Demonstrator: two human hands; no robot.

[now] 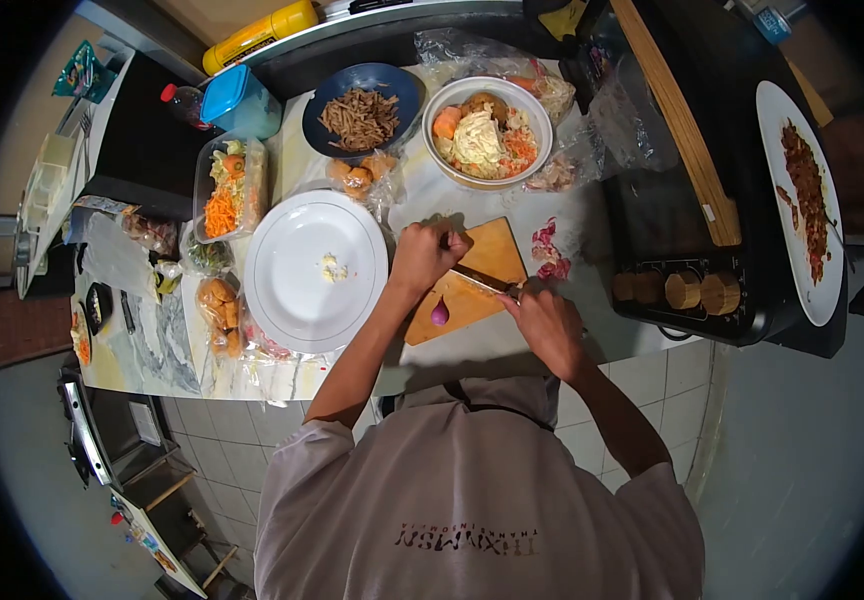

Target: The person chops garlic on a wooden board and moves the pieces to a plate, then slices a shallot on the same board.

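My left hand (430, 257) is closed in a fist around the handle of a knife (482, 279). The blade slants down to the right above a wooden cutting board (497, 240). At the far end of the blade, the fingers of my right hand (546, 322) are pinched together; what they grip is too small to make out. A purple shallot (440, 313) lies on the board below the blade. Reddish peels (550, 250) are scattered on the table right of the board. Left of my forearm stands a large white plate (282, 300) with a small pale chopped heap (333, 268).
Behind are a dark bowl (314, 120) of brown strips and a white bowl (432, 150) of mixed vegetables. A vegetable container (257, 205) and bagged food (219, 310) stand left. On the right, a black oven (642, 220) carries an oval plate (772, 110) with reddish food.
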